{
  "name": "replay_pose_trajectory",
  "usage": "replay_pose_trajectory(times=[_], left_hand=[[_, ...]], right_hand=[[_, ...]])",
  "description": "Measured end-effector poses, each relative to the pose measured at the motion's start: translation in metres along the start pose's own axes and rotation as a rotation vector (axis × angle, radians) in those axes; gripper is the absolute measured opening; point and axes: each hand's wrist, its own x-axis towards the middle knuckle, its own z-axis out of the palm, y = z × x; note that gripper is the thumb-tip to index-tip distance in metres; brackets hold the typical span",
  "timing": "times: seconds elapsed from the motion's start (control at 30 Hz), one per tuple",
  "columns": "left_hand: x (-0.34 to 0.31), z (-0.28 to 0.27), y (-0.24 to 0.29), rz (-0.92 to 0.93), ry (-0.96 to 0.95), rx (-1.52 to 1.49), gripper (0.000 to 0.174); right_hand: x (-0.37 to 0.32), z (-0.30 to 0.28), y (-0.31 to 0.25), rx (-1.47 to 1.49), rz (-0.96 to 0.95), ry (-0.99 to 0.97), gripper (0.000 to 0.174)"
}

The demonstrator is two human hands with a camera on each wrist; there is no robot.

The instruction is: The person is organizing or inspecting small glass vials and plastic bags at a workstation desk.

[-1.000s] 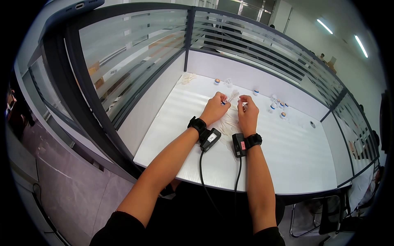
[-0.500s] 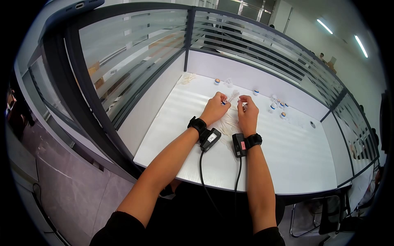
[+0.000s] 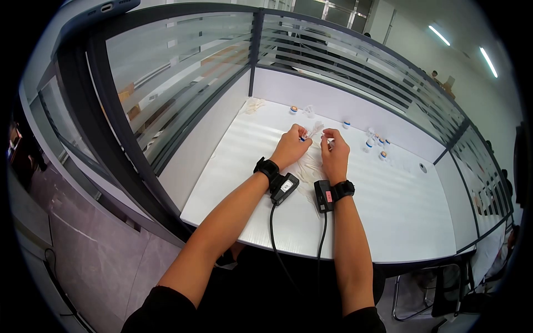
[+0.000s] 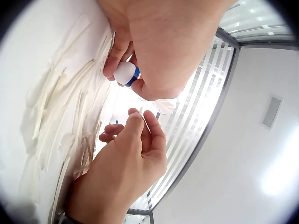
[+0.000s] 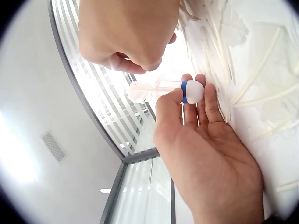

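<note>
Both my forearms reach forward over the white, smooth-topped surface (image 3: 400, 213), the left angled inward, the right running nearly straight ahead; a black, cabled box is strapped at each wrist. My left hand (image 3: 291, 149) is turned palm-inward, thumb and fingers closed around the white, dome-ended shuttlecock base with a blue band (image 5: 195, 92). Pale, translucent feathers (image 5: 140, 92) project from its banded side, away from my palm, into the space near the other hand. My right hand (image 3: 336, 157) stands just beside, fingers bent, thumb and forefinger pinching a slender, pale, stick-like piece (image 4: 145, 122); whether it meets the base, cannot tell. The shuttlecock base is thus held near my left fingertips, above a spread of loose cream-white feathers (image 3: 308, 173). Farther back and right, several small white, blue-banded pieces (image 3: 383, 156) stand on the surface, well apart from both hands.
</note>
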Motion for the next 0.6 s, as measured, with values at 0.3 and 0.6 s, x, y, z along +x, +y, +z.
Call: replay_pose_trajectory(times=[0.3, 0.6], left_hand=[[0.0005, 0.0006, -0.0015, 0.011, 0.004, 0.003, 0.041], [-0.0001, -0.0002, -0.0010, 0.008, -0.003, 0.009, 0.043]], right_hand=[[0.0000, -0.0007, 0.0007, -0.017, -0.009, -0.007, 0.016], [-0.0002, -0.0010, 0.0000, -0.018, -0.002, -0.018, 0.016]])
